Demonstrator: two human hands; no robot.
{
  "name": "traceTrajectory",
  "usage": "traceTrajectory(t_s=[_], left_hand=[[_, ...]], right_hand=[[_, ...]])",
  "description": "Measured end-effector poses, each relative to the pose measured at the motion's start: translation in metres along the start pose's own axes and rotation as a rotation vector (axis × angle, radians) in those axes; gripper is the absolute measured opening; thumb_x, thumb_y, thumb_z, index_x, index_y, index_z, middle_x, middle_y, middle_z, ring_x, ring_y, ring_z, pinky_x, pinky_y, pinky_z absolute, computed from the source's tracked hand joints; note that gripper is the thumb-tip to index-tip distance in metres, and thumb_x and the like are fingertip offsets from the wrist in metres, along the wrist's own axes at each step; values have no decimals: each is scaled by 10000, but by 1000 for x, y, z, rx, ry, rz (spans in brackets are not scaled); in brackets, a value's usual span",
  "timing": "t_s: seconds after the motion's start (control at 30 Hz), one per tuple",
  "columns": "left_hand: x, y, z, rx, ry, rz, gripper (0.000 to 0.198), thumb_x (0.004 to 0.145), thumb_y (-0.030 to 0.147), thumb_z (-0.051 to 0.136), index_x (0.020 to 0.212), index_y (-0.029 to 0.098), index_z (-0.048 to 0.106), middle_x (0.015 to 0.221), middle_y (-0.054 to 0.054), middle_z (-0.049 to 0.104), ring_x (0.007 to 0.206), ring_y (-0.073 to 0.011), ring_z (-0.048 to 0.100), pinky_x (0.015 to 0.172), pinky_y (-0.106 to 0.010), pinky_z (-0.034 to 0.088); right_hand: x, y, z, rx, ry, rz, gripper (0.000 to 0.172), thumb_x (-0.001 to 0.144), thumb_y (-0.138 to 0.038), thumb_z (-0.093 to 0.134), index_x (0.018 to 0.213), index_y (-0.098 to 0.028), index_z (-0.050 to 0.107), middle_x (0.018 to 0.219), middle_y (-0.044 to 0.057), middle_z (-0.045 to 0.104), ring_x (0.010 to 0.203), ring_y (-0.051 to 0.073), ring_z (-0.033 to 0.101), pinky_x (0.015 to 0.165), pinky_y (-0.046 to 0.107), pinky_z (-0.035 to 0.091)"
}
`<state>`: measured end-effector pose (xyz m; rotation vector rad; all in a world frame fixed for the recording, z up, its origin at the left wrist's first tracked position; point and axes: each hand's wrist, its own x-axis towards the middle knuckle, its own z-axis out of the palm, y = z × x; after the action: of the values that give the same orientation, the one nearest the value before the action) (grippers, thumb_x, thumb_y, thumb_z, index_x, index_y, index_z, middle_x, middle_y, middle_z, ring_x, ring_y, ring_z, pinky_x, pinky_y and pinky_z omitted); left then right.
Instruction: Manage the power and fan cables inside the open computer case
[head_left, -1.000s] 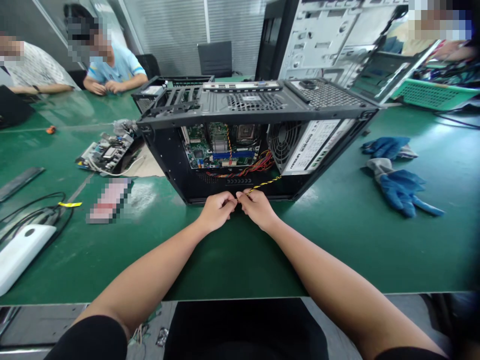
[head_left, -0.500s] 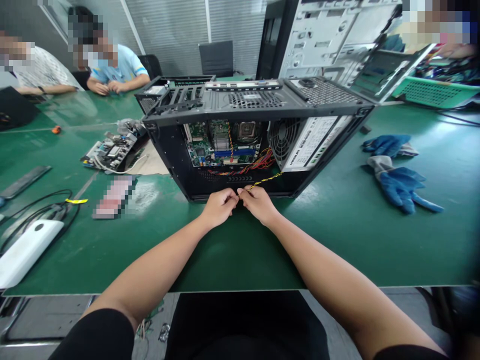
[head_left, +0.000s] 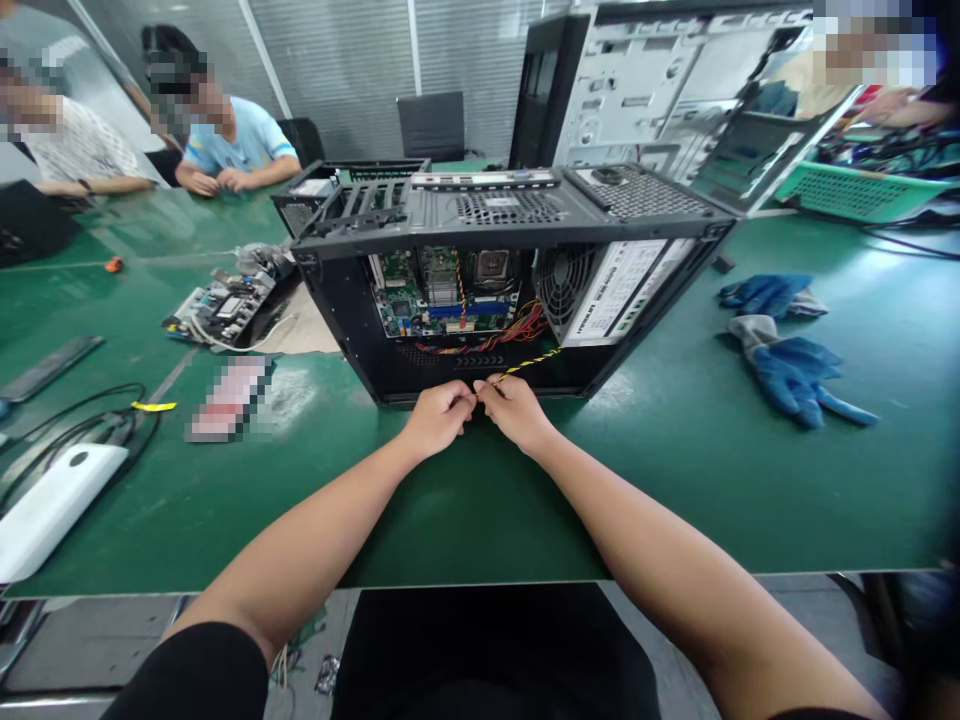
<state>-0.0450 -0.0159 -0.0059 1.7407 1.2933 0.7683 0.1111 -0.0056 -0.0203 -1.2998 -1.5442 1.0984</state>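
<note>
An open black computer case (head_left: 322,300) stands in front of me on the green table (head_left: 480,520). Inside it show a green motherboard (head_left: 405,300), a power supply (head_left: 611,295) with a label and fan, and a bundle of red and orange wires (head_left: 517,330). A twisted yellow-and-black cable (head_left: 532,361) runs from the power supply to my fingers. My right hand (head_left: 516,412) is closed on this cable near its end. My left hand (head_left: 439,418) pinches close beside it, fingertips nearly touching the right ones; what it holds is hidden.
Blue-grey work gloves (head_left: 791,370) lie at the right. On the left are a loose circuit board assembly (head_left: 232,300), a phone (head_left: 229,400), black cables (head_left: 82,420) and a white device (head_left: 64,510). A green basket (head_left: 862,195) stands far right. People sit across the table.
My hands hold nearly the same pose at the cable. The view has shifted slightly, and another person's torso now shows at the upper left.
</note>
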Motion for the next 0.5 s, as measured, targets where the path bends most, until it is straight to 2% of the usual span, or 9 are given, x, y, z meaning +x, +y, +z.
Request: traceTrajectory(t_s=[0.5], left_hand=[[-3,1,3,22,57,8,128,886,271,544,805,171,551,661,29,633,468,-85,602,473,-184,427]], right_hand=[[0,0,2,15,20,3,367,869,-430,551,585,-218,456,494,-38,460,477,116,441,509,260,338]])
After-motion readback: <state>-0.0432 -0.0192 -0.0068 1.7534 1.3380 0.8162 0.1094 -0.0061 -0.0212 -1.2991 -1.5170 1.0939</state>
